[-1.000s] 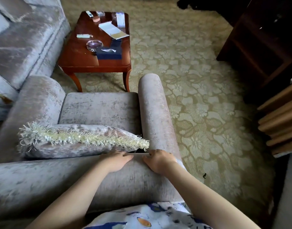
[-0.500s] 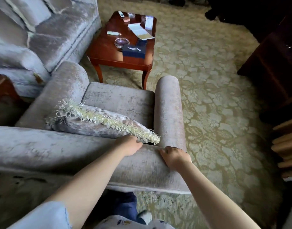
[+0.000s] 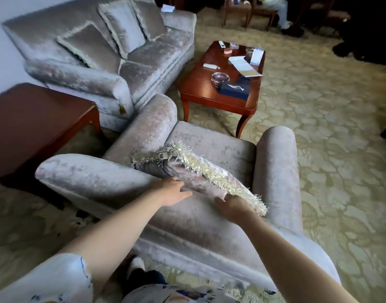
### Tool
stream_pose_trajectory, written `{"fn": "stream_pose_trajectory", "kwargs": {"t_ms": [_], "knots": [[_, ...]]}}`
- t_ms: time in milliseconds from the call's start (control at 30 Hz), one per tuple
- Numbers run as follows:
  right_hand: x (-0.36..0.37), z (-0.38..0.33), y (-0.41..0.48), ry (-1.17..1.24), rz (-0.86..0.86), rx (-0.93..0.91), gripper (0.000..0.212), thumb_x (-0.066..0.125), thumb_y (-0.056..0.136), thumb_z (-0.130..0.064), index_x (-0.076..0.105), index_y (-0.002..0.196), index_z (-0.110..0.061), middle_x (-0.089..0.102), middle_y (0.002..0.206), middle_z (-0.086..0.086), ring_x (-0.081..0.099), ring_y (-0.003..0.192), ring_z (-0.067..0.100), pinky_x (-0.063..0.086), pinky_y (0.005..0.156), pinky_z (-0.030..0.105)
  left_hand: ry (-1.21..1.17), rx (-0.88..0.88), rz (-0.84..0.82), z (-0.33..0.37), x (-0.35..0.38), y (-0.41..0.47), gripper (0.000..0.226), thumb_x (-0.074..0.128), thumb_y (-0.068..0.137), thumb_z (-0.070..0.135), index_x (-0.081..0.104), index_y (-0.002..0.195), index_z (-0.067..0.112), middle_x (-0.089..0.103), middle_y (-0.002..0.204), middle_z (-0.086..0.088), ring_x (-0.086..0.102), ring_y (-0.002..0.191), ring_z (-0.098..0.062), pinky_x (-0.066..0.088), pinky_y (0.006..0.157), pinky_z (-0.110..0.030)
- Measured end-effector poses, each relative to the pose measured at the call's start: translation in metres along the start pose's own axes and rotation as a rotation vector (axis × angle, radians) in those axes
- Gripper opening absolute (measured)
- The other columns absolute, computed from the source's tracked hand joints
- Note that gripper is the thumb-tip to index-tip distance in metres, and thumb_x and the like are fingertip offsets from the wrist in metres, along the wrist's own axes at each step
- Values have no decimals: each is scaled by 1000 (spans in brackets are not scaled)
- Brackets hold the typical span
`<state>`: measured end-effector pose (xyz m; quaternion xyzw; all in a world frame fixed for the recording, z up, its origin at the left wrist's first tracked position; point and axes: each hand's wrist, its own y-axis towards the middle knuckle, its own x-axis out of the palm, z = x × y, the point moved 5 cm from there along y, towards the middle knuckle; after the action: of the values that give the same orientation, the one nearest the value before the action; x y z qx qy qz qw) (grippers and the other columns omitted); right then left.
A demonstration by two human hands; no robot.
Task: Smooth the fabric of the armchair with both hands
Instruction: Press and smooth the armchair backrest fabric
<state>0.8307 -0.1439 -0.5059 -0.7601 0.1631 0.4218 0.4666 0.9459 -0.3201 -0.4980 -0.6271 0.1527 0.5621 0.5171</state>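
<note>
No text, label, brand or number can be read; the papers (image 3: pixel 244 66) and small cards on the table (image 3: pixel 200 92) are too blurred to make out; the dark blue box (image 3: pixel 234 91) there shows only an illegible pale mark.

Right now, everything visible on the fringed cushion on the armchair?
The fringed cushion is pale grey-pink velvet-like fabric edged in cream tassel fringe. It is tilted, leaning against the top of the armchair backrest above the seat. The left hand touches its near left edge; the right hand touches its lower right edge by the fringe.
</note>
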Motion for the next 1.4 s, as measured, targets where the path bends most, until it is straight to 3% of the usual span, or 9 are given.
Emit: {"fn": "stream_pose_trajectory", "kwargs": {"t_ms": [133,400,567,733,833,967,1167,1300,1400], "knots": [[22,-117,22,55,-40,-135,62,28,91,-53,51,131,-10,55,135,20,51,123,35,39,103,39,82,-79,-4,-86,-19,-1,65,24,84,70,51,125,27,39,145,-2,38,131,-25,30,104,-41],[47,-280,74,107,-145,-209,67,32,94,-54,35,146,-11,45,145,22,44,134,34,35,108,36,120,-194,-72,-244,-47,17,65,21,87,65,40,138,30,34,150,-1,34,135,-22,24,110,-42],[57,-284,91,111,-193,-164,68,30,96,-53,22,152,-16,27,158,13,30,143,29,25,117,37,96,-194,-183,-259,-43,38,70,21,83,65,45,135,25,36,148,-5,35,133,-26,25,104,-45],[72,-286,114,73,-311,-148,65,26,96,-57,44,141,-14,39,151,12,37,138,27,28,113,36,69,-213,-291,-272,-34,62,77,21,79,73,46,136,27,37,149,-3,39,131,-27,32,102,-43],[77,-289,131,64,-397,-154,61,23,100,-51,41,143,-11,40,149,17,39,136,31,29,112,36,130,-140,-371,-271,-26,73,79,13,71,66,46,134,30,41,146,-2,39,129,-27,28,100,-51],[73,-291,149,55,-461,-134,58,26,101,-46,47,138,-7,48,142,21,46,130,34,35,106,34,95,-181,-336,-274,-31,85,72,19,76,64,51,129,28,47,140,-2,44,125,-26,29,99,-47],[54,-288,153,120,-455,-79,53,38,98,-44,56,128,-4,57,133,18,51,125,32,39,103,36,91,-164,-245,-278,-49,80,63,19,85,60,52,127,27,48,139,-6,45,124,-28,29,100,-47],[61,-271,131,70,-290,-149,54,30,99,-47,50,138,-16,33,154,14,31,141,29,24,115,34,134,-111,-213,-280,-38,61,63,15,86,58,43,136,31,40,146,-4,38,131,-26,26,104,-49],[54,-258,116,65,-236,-131,53,29,100,-47,45,142,-20,26,158,10,28,144,25,21,118,32,108,-136,-221,-282,-43,58,68,14,87,63,39,140,28,32,151,-3,34,134,-25,26,103,-45]]}}
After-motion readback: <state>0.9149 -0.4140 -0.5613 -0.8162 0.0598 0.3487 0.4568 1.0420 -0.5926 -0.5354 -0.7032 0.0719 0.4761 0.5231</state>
